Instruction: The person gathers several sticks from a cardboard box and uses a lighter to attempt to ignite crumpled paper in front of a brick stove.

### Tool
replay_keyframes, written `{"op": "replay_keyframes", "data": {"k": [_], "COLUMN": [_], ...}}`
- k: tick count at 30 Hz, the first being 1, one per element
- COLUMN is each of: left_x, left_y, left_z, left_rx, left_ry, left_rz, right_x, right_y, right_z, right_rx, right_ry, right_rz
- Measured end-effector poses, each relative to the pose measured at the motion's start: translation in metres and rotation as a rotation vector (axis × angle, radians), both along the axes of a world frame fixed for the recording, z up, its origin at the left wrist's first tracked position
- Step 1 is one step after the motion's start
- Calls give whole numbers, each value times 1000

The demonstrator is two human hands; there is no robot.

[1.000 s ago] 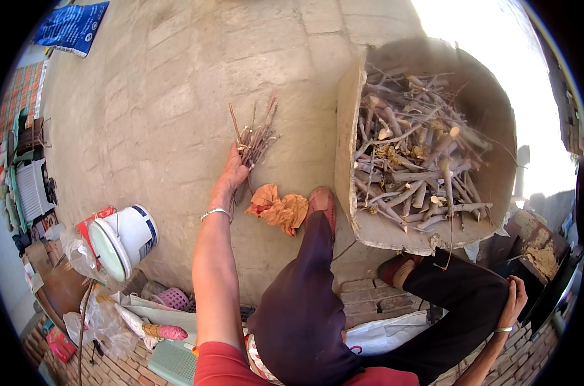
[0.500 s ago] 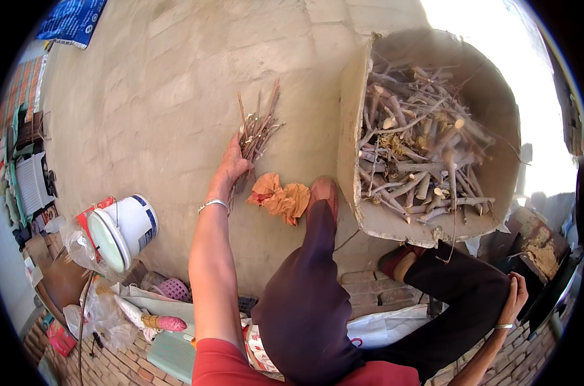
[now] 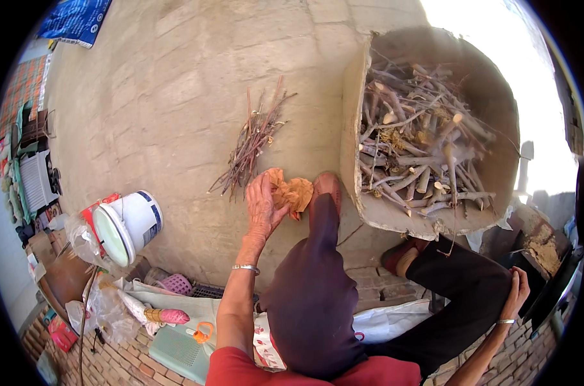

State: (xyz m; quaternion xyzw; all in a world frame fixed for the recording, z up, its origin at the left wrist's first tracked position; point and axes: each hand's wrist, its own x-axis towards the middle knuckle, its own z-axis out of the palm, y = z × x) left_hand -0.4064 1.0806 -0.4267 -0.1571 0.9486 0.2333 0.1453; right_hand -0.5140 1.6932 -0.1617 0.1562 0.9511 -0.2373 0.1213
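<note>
My left hand (image 3: pixel 262 204) is at the left edge of a crumpled piece of orange-brown paper (image 3: pixel 298 194) on the ground. Its thumb stands apart from the fingers, with part of the paper showing between them; whether they press on it is hard to see. Just beyond the hand lies a loose bundle of thin twigs (image 3: pixel 256 138), untouched. My right hand (image 3: pixel 516 293) lies on my right knee, fingers stretched over the dark trouser cloth and holding nothing.
A large cardboard box (image 3: pixel 351 122) full of cut branches (image 3: pixel 408 161) stands to the right, close to my shoe (image 3: pixel 326 186). At the left are a white lidded bucket (image 3: pixel 141 222), plastic bags (image 3: pixel 109 312) and a green perforated plastic piece (image 3: pixel 176 347). A blue bag (image 3: pixel 76 22) lies far left.
My left hand has let go of the twigs and come nearer and to the right, over to the crumpled paper. The twigs now lie on the ground. My right hand stays on the knee.
</note>
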Motion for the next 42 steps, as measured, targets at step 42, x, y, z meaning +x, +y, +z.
{"op": "replay_keyframes", "data": {"k": [42], "left_x": [-118], "left_y": [47], "left_z": [305], "left_rx": [903], "left_ry": [741], "left_rz": [374], "right_x": [13], "right_y": [-111], "right_z": [42], "right_rx": [-554], "right_ry": [552], "right_rz": [216]}}
